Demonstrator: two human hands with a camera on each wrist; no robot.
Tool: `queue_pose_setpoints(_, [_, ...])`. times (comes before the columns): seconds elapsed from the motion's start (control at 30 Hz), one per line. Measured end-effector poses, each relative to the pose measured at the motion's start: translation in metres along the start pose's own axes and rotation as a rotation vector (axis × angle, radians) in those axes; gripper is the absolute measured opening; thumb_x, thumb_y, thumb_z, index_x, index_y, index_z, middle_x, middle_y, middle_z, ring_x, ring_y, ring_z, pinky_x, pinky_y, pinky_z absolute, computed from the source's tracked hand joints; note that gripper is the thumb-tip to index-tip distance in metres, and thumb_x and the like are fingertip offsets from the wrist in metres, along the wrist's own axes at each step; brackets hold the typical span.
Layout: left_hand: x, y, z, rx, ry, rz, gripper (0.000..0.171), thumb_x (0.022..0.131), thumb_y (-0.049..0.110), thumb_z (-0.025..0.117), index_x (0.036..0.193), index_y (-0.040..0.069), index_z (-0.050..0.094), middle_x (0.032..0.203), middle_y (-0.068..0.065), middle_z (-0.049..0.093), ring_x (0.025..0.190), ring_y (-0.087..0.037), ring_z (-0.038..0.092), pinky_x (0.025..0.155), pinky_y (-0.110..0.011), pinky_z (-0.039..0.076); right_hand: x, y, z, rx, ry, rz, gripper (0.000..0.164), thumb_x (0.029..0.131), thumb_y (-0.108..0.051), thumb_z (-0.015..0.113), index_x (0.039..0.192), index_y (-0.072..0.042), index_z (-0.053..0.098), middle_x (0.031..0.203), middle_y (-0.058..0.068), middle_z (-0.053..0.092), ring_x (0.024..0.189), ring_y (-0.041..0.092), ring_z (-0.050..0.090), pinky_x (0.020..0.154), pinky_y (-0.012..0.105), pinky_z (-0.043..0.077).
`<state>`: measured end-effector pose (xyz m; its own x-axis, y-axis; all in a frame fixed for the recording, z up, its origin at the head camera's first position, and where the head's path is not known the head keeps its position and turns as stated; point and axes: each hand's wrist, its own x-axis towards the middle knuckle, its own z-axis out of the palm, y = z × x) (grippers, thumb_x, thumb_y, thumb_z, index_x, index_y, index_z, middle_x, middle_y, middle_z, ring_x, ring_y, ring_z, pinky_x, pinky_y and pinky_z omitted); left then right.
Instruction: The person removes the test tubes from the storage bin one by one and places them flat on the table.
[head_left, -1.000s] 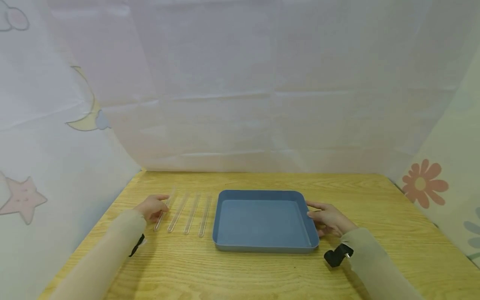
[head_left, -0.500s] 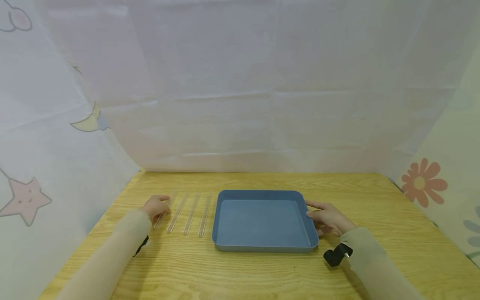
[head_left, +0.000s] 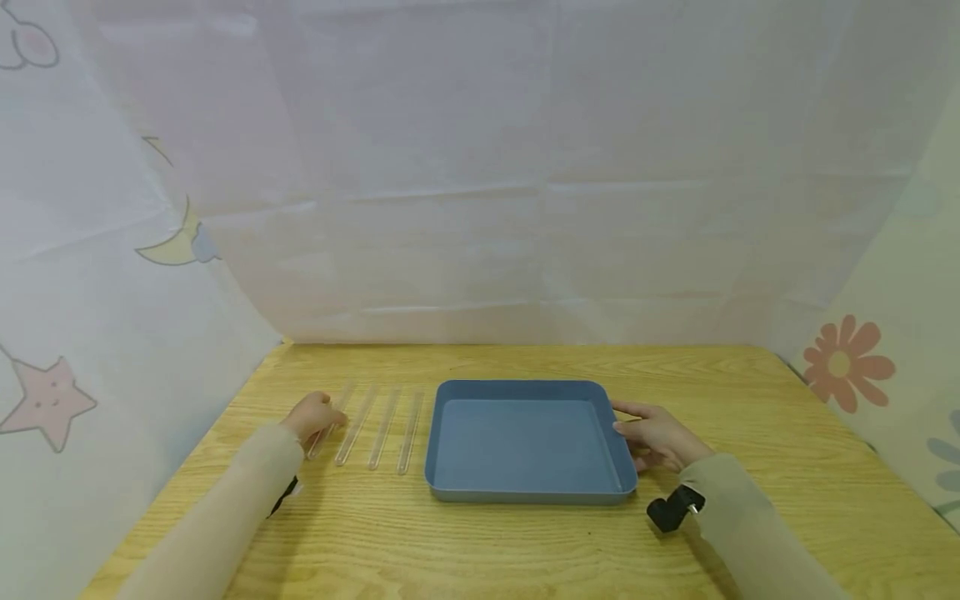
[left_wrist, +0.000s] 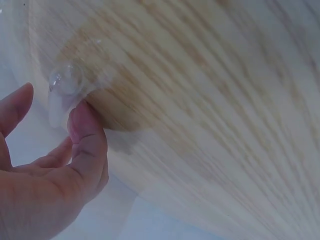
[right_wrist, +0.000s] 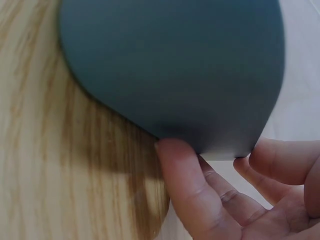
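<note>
Left hand (head_left: 313,415) has its fingers curled round the tube (left_wrist: 66,82) nearest the counter's (head_left: 487,550) left edge, pointing kinda front-to-back, while the right hand (head_left: 662,440) grips the tray (head_left: 525,497).

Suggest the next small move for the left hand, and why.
I'd probably ease the left hand off the leftmost tube: it lines up beside the other three tubes, and the left wrist view shows one digit apparently clear of it.

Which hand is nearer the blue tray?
Right: the right hand touches the blue tray at its right side; the left hand is apart, at the leftmost test tube.
</note>
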<state>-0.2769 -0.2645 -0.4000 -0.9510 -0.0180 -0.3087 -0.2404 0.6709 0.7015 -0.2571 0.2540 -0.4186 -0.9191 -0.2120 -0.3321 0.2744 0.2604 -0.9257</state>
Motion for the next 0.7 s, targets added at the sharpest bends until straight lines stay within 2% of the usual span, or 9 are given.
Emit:
queue_pose_setpoints(0.1, [-0.001, -0.001, -0.001, -0.006, -0.004, 0.005, 0.071, 0.095, 0.010, 0.054, 0.138, -0.028, 0.012, 0.136, -0.046, 0.030, 0.061, -0.015, 0.047, 0.103, -0.057, 0.037, 0.000, 0.000, 0.000, -0.001, 0.000, 0.003, 0.060, 0.101, -0.006, 0.050, 0.154, -0.001, 0.021, 0.103, 0.013, 0.070, 0.081, 0.024, 0.068, 0.066, 0.044, 0.058])
queue_pose_setpoints(0.13, [-0.003, -0.002, -0.002, -0.018, -0.006, 0.007, 0.071, 0.095, 0.010, 0.054, 0.139, -0.027, 0.012, 0.136, -0.046, 0.030, 0.064, -0.017, 0.051, 0.103, -0.057, 0.038, -0.001, -0.001, 0.000, 0.000, 0.000, 0.003, 0.060, 0.101, -0.006, 0.050, 0.154, -0.001, 0.021, 0.103, 0.012, 0.070, 0.081, 0.024, 0.068, 0.066, 0.044, 0.058])
queue_pose_setpoints(0.2, [-0.006, -0.003, -0.003, -0.047, -0.013, 0.009, 0.070, 0.096, 0.010, 0.053, 0.139, -0.027, 0.011, 0.136, -0.046, 0.029, 0.082, -0.028, 0.060, 0.103, -0.057, 0.038, -0.001, -0.001, 0.000, -0.002, -0.004, 0.001, 0.060, 0.101, -0.006, 0.049, 0.154, -0.001, 0.021, 0.103, 0.012, 0.070, 0.081, 0.023, 0.068, 0.066, 0.043, 0.058])
queue_pose_setpoints(0.23, [-0.007, -0.003, -0.004, -0.055, -0.015, 0.013, 0.070, 0.096, 0.011, 0.053, 0.139, -0.026, 0.012, 0.139, -0.046, 0.025, 0.094, -0.036, 0.059, 0.102, -0.057, 0.038, -0.001, -0.001, 0.000, -0.002, -0.005, 0.000, 0.060, 0.101, -0.006, 0.049, 0.154, -0.001, 0.021, 0.103, 0.013, 0.069, 0.081, 0.023, 0.068, 0.066, 0.043, 0.058])
queue_pose_setpoints(0.33, [-0.011, -0.006, -0.007, -0.092, -0.022, 0.012, 0.069, 0.097, 0.012, 0.051, 0.140, -0.025, 0.012, 0.141, -0.046, 0.022, 0.122, -0.050, 0.041, 0.103, -0.056, 0.038, -0.002, -0.001, 0.000, -0.004, -0.009, -0.005, 0.060, 0.101, -0.006, 0.049, 0.154, -0.001, 0.021, 0.104, 0.013, 0.069, 0.081, 0.024, 0.068, 0.066, 0.043, 0.058])
queue_pose_setpoints(0.43, [-0.014, -0.009, -0.010, -0.098, -0.007, 0.017, 0.067, 0.098, 0.014, 0.051, 0.140, -0.025, 0.015, 0.136, -0.044, 0.030, 0.114, -0.044, 0.047, 0.098, -0.051, 0.044, -0.002, -0.001, 0.000, -0.004, -0.008, -0.006, 0.060, 0.101, -0.006, 0.049, 0.154, -0.001, 0.021, 0.105, 0.014, 0.069, 0.082, 0.024, 0.068, 0.066, 0.043, 0.058])
queue_pose_setpoints(0.53, [-0.016, -0.012, -0.012, -0.106, 0.001, 0.020, 0.065, 0.099, 0.014, 0.051, 0.139, -0.025, 0.017, 0.107, -0.032, 0.051, 0.088, -0.028, 0.052, 0.084, -0.040, 0.049, -0.003, -0.001, 0.000, -0.004, -0.010, -0.006, 0.060, 0.101, -0.007, 0.049, 0.154, 0.000, 0.020, 0.106, 0.014, 0.069, 0.082, 0.024, 0.068, 0.067, 0.044, 0.058])
queue_pose_setpoints(0.6, [-0.019, -0.012, -0.014, -0.118, -0.002, 0.021, 0.064, 0.100, 0.013, 0.050, 0.139, -0.025, 0.017, 0.089, -0.018, 0.052, 0.076, -0.020, 0.049, 0.077, -0.034, 0.048, -0.003, -0.002, 0.000, -0.002, -0.012, -0.004, 0.060, 0.101, -0.007, 0.049, 0.154, -0.001, 0.020, 0.106, 0.014, 0.068, 0.083, 0.025, 0.068, 0.067, 0.044, 0.058])
queue_pose_setpoints(0.7, [-0.024, -0.012, -0.015, -0.137, -0.007, 0.025, 0.063, 0.100, 0.011, 0.048, 0.139, -0.026, 0.016, 0.077, -0.005, 0.047, 0.069, -0.015, 0.046, 0.073, -0.031, 0.047, -0.002, -0.002, 0.000, -0.006, -0.014, -0.004, 0.060, 0.101, -0.007, 0.049, 0.154, -0.001, 0.020, 0.105, 0.014, 0.068, 0.083, 0.024, 0.068, 0.067, 0.044, 0.058])
